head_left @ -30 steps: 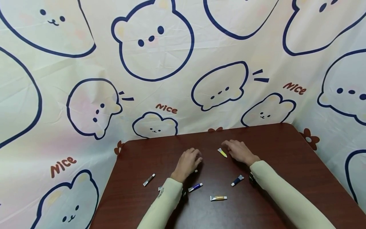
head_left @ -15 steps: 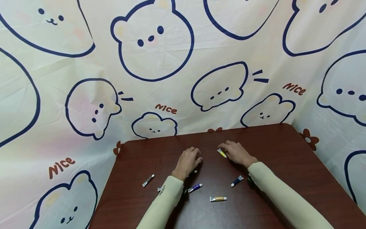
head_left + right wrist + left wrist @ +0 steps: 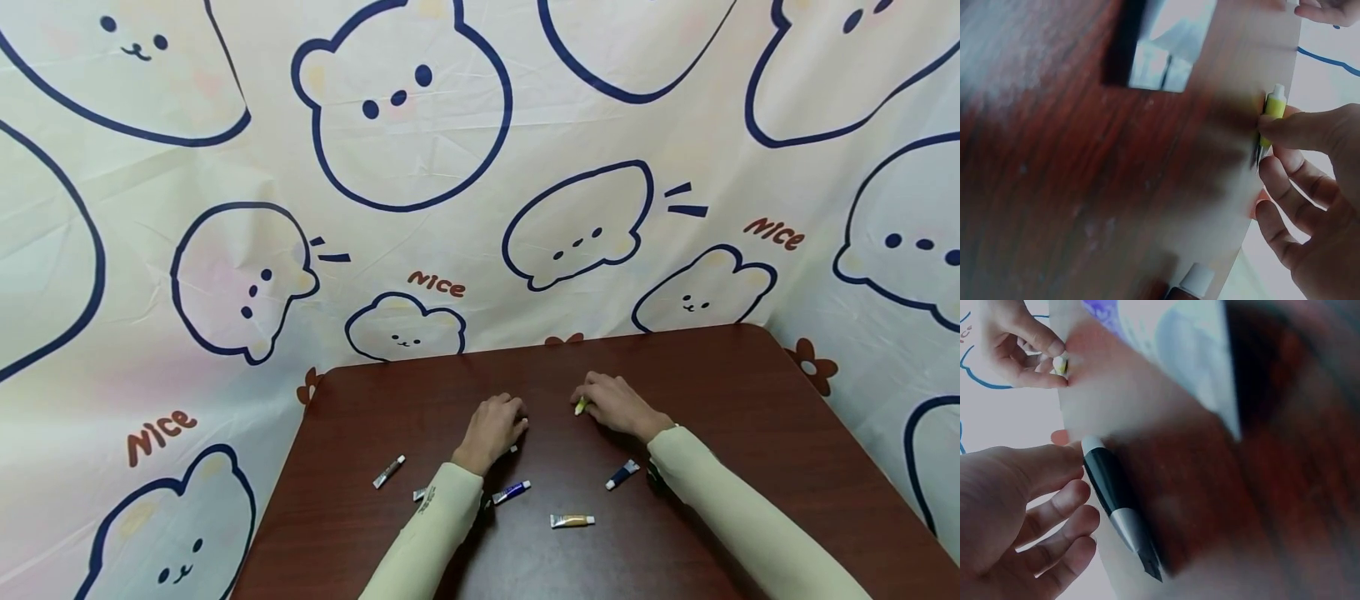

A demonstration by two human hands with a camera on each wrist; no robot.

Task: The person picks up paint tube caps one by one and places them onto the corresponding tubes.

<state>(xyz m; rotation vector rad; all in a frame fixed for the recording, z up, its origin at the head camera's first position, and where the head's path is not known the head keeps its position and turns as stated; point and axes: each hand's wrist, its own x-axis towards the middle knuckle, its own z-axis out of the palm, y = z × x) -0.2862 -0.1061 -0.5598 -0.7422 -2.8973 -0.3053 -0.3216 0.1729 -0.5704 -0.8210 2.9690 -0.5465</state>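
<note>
My right hand [image 3: 618, 406] pinches a small yellow paint tube [image 3: 1274, 111] between thumb and forefinger, its white cap pointing outward. The other fingers of that hand are bent loosely in the right wrist view. My left hand [image 3: 491, 429] hovers low over the table, fingers relaxed. Beside its thumb in the left wrist view lies a black-bodied paint tube [image 3: 1107, 481] with a white cap and silver tail; in the head view that hand mostly covers it. A purple paint tube [image 3: 512, 492] lies near the left wrist.
On the brown table [image 3: 675, 533] lie a gold paint tube [image 3: 572, 521], a dark blue paint tube [image 3: 622, 474] and a brown paint tube [image 3: 389, 472]. Another tube [image 3: 419, 495] is partly hidden by the left sleeve. A cartoon-printed cloth [image 3: 405, 150] hangs behind the table.
My right hand has moved slightly left onto the yellow paint tube, taken hold of it and turned its cap from lower right to lower left. The left hand has barely moved.
</note>
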